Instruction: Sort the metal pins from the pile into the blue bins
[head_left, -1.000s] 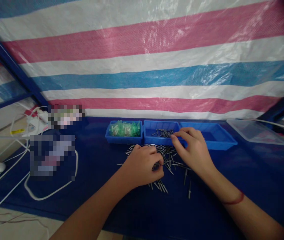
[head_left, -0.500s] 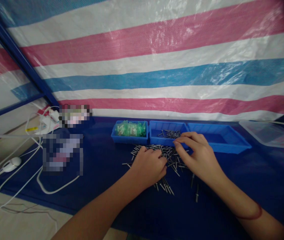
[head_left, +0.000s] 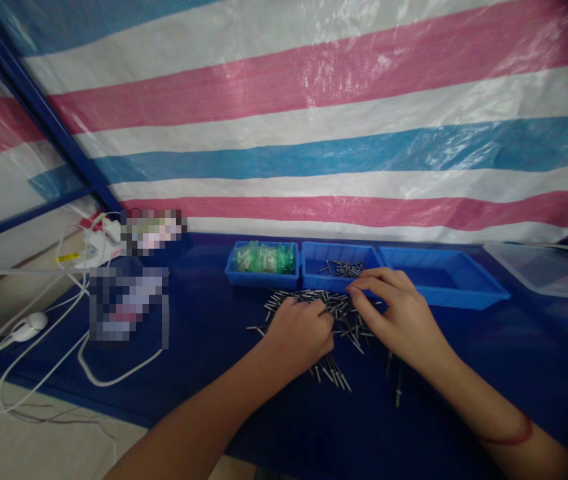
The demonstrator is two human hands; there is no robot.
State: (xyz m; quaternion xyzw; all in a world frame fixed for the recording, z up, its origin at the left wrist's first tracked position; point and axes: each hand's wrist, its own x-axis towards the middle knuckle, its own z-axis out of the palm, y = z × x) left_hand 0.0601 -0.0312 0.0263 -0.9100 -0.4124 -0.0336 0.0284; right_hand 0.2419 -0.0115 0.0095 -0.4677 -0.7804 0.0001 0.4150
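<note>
Several small metal pins (head_left: 337, 313) lie scattered on the dark blue tabletop (head_left: 224, 373) in front of three blue trays. My left hand (head_left: 301, 337) rests curled on the left part of the pile, fingers closed on something I cannot make out. My right hand (head_left: 399, 317) hovers over the right part of the pile, thumb and forefinger pinched together near the front rim of the middle tray (head_left: 314, 257), which holds more pins. What the pinch holds is too small to see. A red band circles my right wrist.
The left blue tray (head_left: 237, 273) holds green plastic pieces; the right blue tray (head_left: 484, 293) looks empty. A clear plastic lid (head_left: 544, 270) lies at far right. White cables (head_left: 39, 347) and a white mouse (head_left: 29, 325) lie left. A striped tarpaulin (head_left: 314, 133) hangs behind.
The view has shifted slightly. My left hand's fingers have curled a little tighter over the pins; my right hand stays pinched in about the same place.
</note>
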